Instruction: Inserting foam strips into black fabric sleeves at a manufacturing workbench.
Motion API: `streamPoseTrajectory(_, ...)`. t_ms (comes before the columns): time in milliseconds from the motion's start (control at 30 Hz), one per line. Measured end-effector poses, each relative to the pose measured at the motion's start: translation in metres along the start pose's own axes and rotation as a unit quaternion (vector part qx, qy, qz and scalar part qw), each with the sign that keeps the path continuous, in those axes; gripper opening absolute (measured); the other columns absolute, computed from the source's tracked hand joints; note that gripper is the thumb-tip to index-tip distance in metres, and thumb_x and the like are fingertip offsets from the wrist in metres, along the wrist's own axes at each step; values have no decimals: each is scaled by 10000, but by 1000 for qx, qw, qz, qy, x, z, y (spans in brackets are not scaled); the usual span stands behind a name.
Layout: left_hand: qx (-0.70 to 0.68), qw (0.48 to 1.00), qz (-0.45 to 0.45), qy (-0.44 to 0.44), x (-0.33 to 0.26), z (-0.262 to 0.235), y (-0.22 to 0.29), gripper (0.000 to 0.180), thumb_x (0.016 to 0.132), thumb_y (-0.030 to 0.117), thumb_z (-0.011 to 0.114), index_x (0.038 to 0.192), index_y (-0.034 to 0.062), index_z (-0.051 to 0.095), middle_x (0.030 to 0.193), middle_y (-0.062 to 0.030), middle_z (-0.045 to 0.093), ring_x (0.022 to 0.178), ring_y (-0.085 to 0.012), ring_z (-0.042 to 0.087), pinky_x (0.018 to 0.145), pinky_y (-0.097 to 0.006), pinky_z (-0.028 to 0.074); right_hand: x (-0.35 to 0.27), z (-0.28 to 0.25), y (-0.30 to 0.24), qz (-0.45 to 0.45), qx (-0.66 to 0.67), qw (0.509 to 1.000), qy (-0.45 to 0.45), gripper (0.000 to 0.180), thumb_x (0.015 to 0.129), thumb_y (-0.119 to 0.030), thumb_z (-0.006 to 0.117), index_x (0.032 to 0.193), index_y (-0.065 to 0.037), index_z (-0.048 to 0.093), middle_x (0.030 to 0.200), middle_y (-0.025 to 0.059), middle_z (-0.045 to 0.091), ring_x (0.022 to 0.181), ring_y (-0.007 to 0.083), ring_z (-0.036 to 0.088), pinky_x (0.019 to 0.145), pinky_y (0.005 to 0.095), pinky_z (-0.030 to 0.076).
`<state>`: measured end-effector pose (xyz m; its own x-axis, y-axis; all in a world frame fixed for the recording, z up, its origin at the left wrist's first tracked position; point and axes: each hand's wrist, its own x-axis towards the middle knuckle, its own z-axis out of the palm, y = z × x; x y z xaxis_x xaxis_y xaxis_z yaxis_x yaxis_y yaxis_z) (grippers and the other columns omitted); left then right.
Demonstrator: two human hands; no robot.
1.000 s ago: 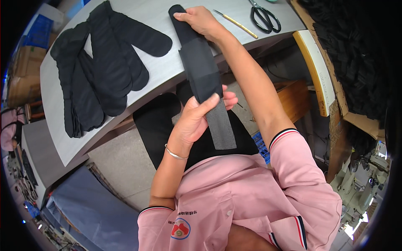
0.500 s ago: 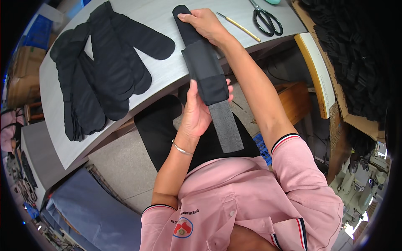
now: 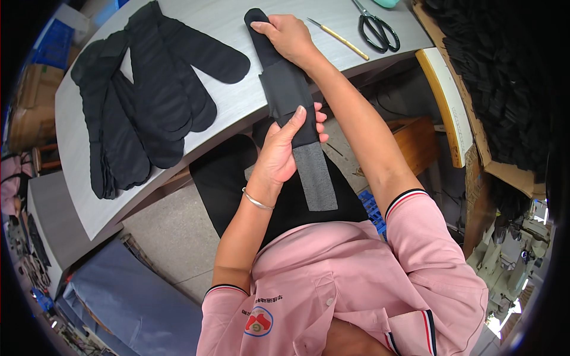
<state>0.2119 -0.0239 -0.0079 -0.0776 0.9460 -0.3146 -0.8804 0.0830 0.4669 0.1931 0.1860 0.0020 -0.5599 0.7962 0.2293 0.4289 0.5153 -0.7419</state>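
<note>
A long black fabric strap (image 3: 286, 89) stretches between my hands, from the table edge toward my lap. My right hand (image 3: 290, 40) grips its rounded far end, with the thumb lying on top. Lower down, my left hand (image 3: 284, 145) is closed round the strap, thumb across its face and fingertips showing past the right edge. A wider, smoother panel sits in the strap's middle. Below my left hand hangs a grey, rough-textured end piece (image 3: 316, 181), over my black-clad lap.
A fanned pile of black fabric pieces (image 3: 157, 83) lies on the pale table (image 3: 228, 105) at left. Black-handled scissors (image 3: 378, 32) and a thin pointed tool with a yellow handle (image 3: 339, 39) lie beyond my right hand. At right stands a cardboard box (image 3: 513, 180) of black pieces.
My left hand has moved from cradling the strap's lower part to clasping it, thumb now over the front. The grey end has swung slightly left. My right hand keeps its hold.
</note>
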Motion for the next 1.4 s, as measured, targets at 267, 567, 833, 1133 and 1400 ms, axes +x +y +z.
streamPoseTrajectory(267, 83, 994, -57, 35, -40, 13, -18, 305, 1003, 271, 610, 1113, -12, 596, 865, -86, 651, 722, -188, 663, 734, -365, 596, -3, 9, 0, -48, -77, 995, 48, 515, 931, -479, 608, 711, -14, 611, 627, 177, 604, 617, 362, 597, 607, 444, 463)
streamPoseTrajectory(567, -134, 989, -23, -62, -52, -3, -24, 930, 930, 744, 282, 1454, -18, 386, 1435, -223, 490, 1292, -333, 529, 1094, -474, 440, -2, 9, 3, -38, -59, 996, 55, 471, 920, -467, 624, 734, -34, 649, 660, 164, 645, 664, 363, 644, 623, 462, 490)
streamPoseTrajectory(833, -171, 983, -37, -63, -35, -18, -26, 945, 909, 756, 329, 1438, -24, 403, 1378, -206, 544, 1180, -318, 611, 1023, -471, 507, -3, 7, 2, -28, -43, 998, 41, 469, 917, -462, 624, 742, -28, 651, 683, 174, 655, 690, 370, 651, 639, 467, 492)
streamPoseTrajectory(1133, 7, 998, -50, -24, -22, -16, -4, 617, 988, 480, 556, 1305, -48, 522, 1043, -145, 677, 921, -253, 709, 856, -409, 604, -1, 15, 4, -49, -76, 994, 62, 446, 922, -454, 614, 768, -39, 667, 697, 172, 665, 705, 381, 659, 646, 475, 503)
streamPoseTrajectory(1400, 31, 999, -25, 4, -32, 1, -14, 323, 1012, 295, 592, 1123, -8, 585, 856, -61, 642, 735, -181, 671, 790, -415, 597, 9, 20, 1, -157, -111, 979, 75, 336, 967, -305, 567, 832, -2, 626, 751, 239, 664, 725, 438, 645, 676, 512, 514)
